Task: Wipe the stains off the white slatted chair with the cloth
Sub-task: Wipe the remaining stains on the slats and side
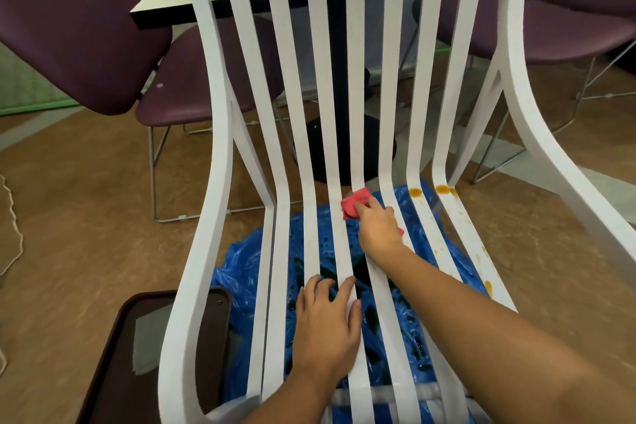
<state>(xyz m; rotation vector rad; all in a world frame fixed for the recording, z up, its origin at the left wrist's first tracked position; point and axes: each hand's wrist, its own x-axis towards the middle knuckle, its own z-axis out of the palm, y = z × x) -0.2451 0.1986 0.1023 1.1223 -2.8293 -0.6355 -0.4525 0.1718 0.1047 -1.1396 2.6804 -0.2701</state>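
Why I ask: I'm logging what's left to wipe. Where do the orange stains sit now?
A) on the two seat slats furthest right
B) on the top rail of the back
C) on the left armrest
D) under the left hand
A: the orange stains dot the two rightmost seat slats of the white slatted chair, to the right of the red cloth held by the right hand.

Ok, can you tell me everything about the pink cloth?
The cloth is small, pinkish-red and soft-looking, bunched into a wad. The right hand presses it onto a middle slat of the white chair, where the seat bends up into the back. The hand covers part of it.
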